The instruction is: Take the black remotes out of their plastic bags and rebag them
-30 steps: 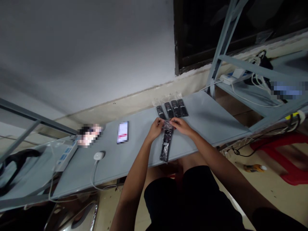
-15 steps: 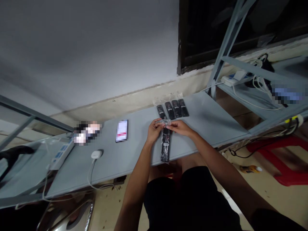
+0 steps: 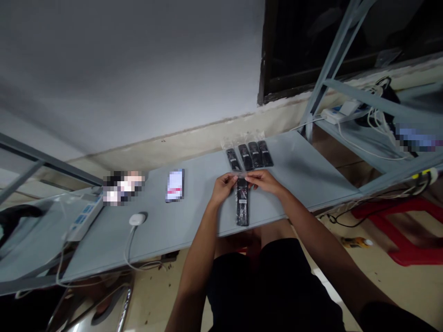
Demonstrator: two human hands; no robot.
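A long black remote in a clear plastic bag (image 3: pixel 242 205) lies lengthwise on the grey table (image 3: pixel 194 221). My left hand (image 3: pixel 223 186) and my right hand (image 3: pixel 265 180) both pinch the bag's top edge, fingers closed on it. Just behind my hands, several more bagged black remotes (image 3: pixel 251 154) lie side by side in a row near the table's far edge.
A phone (image 3: pixel 175 185) lies left of my hands. A white round puck with a cable (image 3: pixel 137 219) and a power strip (image 3: pixel 81 219) sit further left. A metal shelf frame (image 3: pixel 367 99) with cables stands right. A red stool (image 3: pixel 401 230) is on the floor.
The bagged remote has swung from tilted to straight and now lies flat on the table. Both hands stayed pinched at its top edge.
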